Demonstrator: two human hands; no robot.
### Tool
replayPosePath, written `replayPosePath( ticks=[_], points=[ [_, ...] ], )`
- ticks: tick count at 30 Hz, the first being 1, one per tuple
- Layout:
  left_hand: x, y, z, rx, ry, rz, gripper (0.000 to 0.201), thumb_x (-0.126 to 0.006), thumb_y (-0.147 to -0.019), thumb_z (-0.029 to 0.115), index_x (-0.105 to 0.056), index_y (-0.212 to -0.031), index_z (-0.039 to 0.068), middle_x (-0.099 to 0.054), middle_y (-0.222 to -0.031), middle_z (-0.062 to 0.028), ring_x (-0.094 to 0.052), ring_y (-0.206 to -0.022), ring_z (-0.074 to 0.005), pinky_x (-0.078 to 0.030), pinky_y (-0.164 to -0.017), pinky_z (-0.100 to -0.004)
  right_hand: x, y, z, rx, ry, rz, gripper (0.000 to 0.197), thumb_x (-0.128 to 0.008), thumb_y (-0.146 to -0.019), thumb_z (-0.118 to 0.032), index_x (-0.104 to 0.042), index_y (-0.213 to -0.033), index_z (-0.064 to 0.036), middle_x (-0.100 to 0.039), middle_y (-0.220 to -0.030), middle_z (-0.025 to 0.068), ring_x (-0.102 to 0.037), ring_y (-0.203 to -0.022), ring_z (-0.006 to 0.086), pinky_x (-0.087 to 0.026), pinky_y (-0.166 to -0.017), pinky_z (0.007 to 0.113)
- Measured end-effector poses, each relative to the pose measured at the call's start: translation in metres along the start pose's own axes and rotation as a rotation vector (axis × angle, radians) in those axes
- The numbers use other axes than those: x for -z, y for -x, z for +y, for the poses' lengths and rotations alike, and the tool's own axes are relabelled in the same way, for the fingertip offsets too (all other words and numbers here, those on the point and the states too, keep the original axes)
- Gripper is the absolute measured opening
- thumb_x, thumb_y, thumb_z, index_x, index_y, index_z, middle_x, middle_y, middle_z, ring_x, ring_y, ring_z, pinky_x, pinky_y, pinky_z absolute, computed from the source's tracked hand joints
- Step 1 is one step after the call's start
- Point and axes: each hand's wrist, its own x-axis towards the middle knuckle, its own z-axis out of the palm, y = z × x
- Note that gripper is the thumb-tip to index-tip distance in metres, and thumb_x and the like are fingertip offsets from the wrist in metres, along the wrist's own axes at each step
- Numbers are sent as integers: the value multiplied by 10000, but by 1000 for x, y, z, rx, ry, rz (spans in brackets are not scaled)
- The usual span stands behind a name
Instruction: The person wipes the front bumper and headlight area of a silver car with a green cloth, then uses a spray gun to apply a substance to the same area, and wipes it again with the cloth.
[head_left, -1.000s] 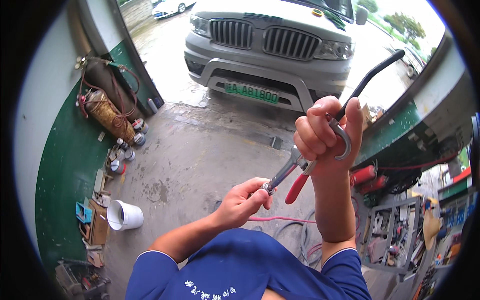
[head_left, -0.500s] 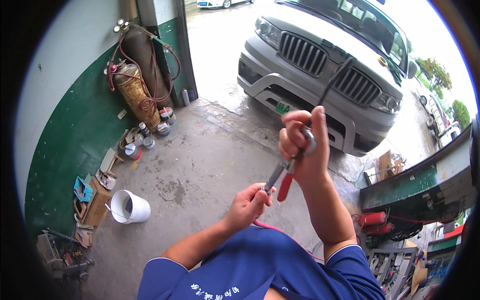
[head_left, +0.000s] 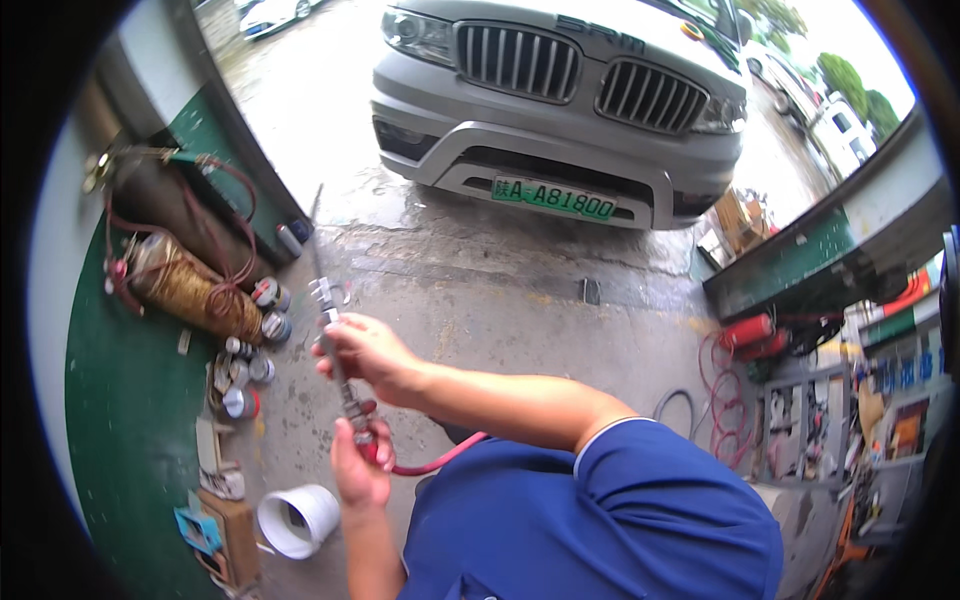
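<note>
Swung well over to the person's left since the earlier frame: both hands and the long metal tool (head_left: 339, 368) they shared, so its thin rod no longer crossed in front of the vehicle. Right hand (head_left: 368, 350) now reached across the body, fingers curled round the tool's slim barrel. Left hand (head_left: 358, 468) was nearer the body, fingers closed around the lower end by a red part (head_left: 369, 449). So yeah, the tool was in both grips, running between the 2 sets of fingers and sticking out past the right ones, rod tip a bit blurry. Red hose (head_left: 438, 461) trailed off to the right of the left fingers. White bucket (head_left: 320, 513) sat below and left of those fingers, rusty gas cylinder (head_left: 185, 285) left of the right ones, silver vehicle (head_left: 560, 140) beyond them, well apart.
</note>
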Motion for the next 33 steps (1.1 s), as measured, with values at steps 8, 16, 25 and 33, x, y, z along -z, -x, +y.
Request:
replayPosePath(
  ticks=[8,16,25,33],
  points=[
    [54,-153,103,-12,-448,144,363,-398,-1018,416,-508,-948,77,-418,-575,13,-352,-438,-72,-272,-389,-222,-8,-193,29,349,392,192,597,-548,-943,-404,-408,-1335,24,-624,-1069,168,-617,-964,260,-491,-820,342],
    [65,-312,139,-26,-737,181,330,-383,-1029,289,-541,-877,43,-473,-616,27,-406,-491,-59,-322,-430,-241,22,-337,30,217,484,311,556,-543,-949,-374,-425,-1318,24,-606,-1113,135,-570,-1052,237,-430,-947,354],
    [86,-455,211,108,-1298,-448,410,-424,-1009,348,-601,-1078,-16,-691,-862,-147,-673,-796,-225,-510,-728,-333,70,-424,-35,206,284,687,309,-498,-987,-314,-501,-1135,-43,-556,-892,47,-539,-709,93,-488,-484,251],
    [212,-600,313,295,-938,-293,334,-570,-966,276,-575,-1087,-36,-675,-930,-119,-648,-774,-148,-531,-724,-281,79,-521,-78,320,315,932,274,-476,-1001,-292,-503,-1123,-47,-511,-764,7,-480,-555,62,-431,-417,221]
  ],
)
